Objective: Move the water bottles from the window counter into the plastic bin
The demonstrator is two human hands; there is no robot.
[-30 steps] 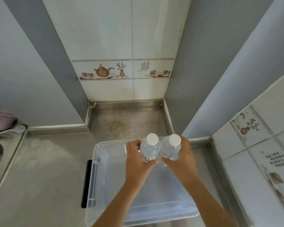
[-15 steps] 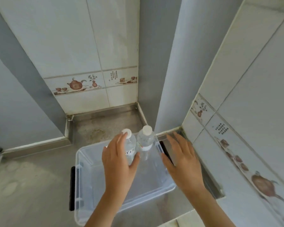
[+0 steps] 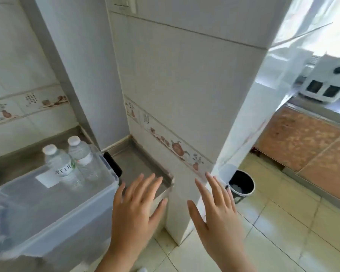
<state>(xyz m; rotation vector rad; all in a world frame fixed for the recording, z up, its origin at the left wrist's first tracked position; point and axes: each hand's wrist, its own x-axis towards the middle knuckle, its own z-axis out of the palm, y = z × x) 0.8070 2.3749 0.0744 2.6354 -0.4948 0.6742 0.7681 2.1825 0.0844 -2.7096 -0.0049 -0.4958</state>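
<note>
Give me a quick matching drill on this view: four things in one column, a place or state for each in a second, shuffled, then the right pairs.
Things:
1. two water bottles
2. left hand
3. black bucket
4. plastic bin

Places or states:
A. on the floor past the tiled pillar
B. on the steel counter
C. open, holding nothing
D. upright in the bin's far corner

Pairs: 1-D, 2-C, 3-A, 4-B

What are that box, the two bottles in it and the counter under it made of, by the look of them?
The box looks like frosted, see-through plastic, since the bottles show through its wall. The bottles seem thin clear plastic, ribbed, with white caps. The counter is probably brushed stainless steel: dull grey, faintly reflective, with a raised metal lip.
</note>
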